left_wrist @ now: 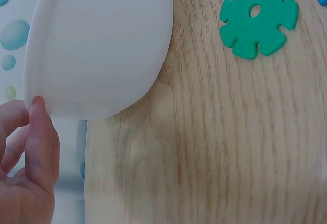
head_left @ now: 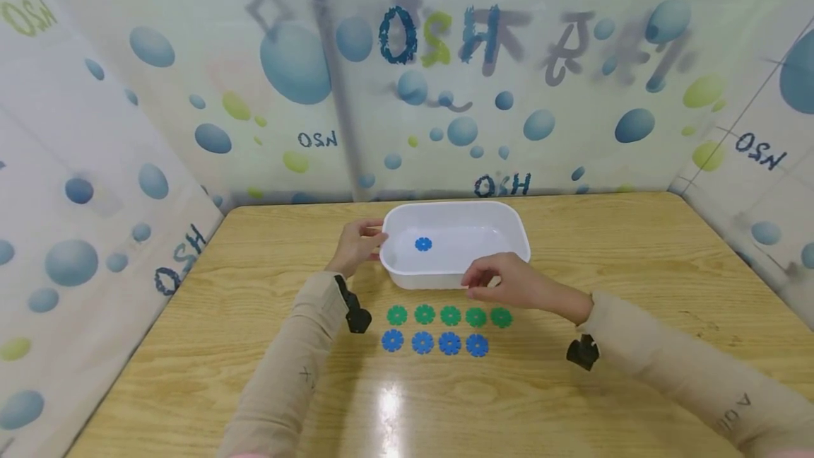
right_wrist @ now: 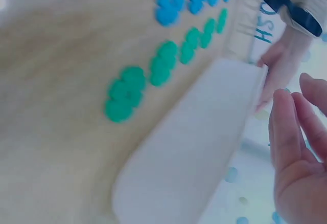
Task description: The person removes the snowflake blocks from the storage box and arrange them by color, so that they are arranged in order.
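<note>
A white plastic basin (head_left: 454,280) sits near the back edge of the table. My left hand (head_left: 357,246) holds its left end, fingertips at the rim; the left wrist view shows this hand (left_wrist: 28,168) at the basin's corner. One blue notched disc (head_left: 423,244) lies inside the basin. My right hand (head_left: 505,280) hovers over the front right rim, fingers loosely bent, and I see nothing between them. In the right wrist view this hand (right_wrist: 301,157) has thumb and fingers apart. Before the basin lie a row of several green notched discs (head_left: 450,315) and one of several blue discs (head_left: 449,343).
The wooden table (head_left: 509,401) meets a patterned backdrop (head_left: 445,112) along its back edge, close behind the basin. Black wrist straps (head_left: 357,316) are worn on both sleeves. Light glares off the tabletop in front of the discs.
</note>
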`<action>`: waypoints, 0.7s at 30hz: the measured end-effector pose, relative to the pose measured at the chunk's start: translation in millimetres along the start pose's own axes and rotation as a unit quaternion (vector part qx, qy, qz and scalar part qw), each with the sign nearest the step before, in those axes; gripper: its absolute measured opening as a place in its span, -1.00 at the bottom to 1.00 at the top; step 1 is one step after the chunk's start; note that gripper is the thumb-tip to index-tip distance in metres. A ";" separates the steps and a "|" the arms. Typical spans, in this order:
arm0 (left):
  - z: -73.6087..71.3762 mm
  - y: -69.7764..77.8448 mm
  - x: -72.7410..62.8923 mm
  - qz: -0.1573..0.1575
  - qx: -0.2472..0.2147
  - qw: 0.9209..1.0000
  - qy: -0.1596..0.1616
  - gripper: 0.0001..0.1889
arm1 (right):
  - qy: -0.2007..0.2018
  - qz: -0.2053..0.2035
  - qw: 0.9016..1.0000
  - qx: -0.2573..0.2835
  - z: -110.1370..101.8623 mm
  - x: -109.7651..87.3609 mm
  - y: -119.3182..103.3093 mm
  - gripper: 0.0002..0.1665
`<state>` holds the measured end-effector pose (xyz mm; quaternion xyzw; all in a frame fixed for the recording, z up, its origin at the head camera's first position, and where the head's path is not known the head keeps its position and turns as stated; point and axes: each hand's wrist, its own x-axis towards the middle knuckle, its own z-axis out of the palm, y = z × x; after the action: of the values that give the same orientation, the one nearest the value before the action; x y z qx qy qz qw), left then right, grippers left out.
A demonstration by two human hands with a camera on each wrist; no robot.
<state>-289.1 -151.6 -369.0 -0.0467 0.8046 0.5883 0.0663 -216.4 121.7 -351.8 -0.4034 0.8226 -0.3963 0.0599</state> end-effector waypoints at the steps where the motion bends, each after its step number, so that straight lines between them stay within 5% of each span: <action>1: 0.1 0.0 0.1 0.000 0.001 1.000 0.000 -0.63 | 0.002 0.001 1.000 -0.002 -2.6 3.7 -1.6 -0.91; 15: -1.5 -1.4 2.3 0.003 -0.002 1.000 0.001 -0.63 | -0.035 0.006 0.999 -0.009 -28.3 67.3 -3.0 -0.84; 21: -0.1 -3.1 2.8 0.002 -0.013 1.000 0.001 -0.64 | -0.059 0.068 0.996 0.007 -33.0 89.0 11.0 -0.79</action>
<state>-291.4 -152.7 -372.3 -0.0466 0.7972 0.5986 0.0633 -296.4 82.2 -317.4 -0.3684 0.8406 -0.3724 0.1379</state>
